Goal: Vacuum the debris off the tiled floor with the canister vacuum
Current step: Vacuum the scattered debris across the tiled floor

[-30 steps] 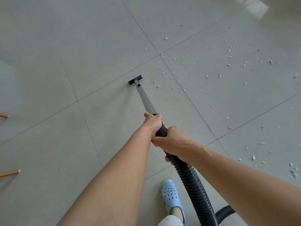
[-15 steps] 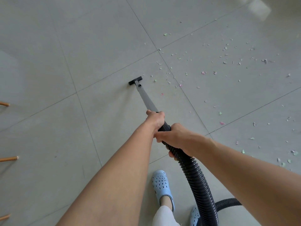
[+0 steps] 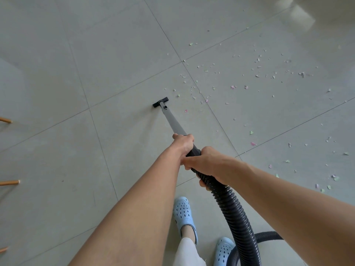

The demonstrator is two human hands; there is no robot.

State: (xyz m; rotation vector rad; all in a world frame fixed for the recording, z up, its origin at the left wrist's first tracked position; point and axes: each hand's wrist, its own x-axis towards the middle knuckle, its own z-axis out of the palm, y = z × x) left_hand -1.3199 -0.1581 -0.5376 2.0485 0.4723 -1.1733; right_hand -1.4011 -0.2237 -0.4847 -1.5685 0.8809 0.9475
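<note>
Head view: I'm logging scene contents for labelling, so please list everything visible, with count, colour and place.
Floor: one, pale grey tiles, fills the view.
Debris: many small bits, pink, green and white, scattered right of the nozzle.
Nozzle: one, black, on the floor at centre.
Wand: one, grey, from nozzle to the hands.
Hose: one, black ribbed, from the hands down to lower right.
Wooden legs: three tips, orange-brown, left edge.
Clogs: two, light blue, bottom centre.
Trouser leg: one, white, bottom.
Left hand: grips the wand.
Right hand: grips the hose end.
</note>
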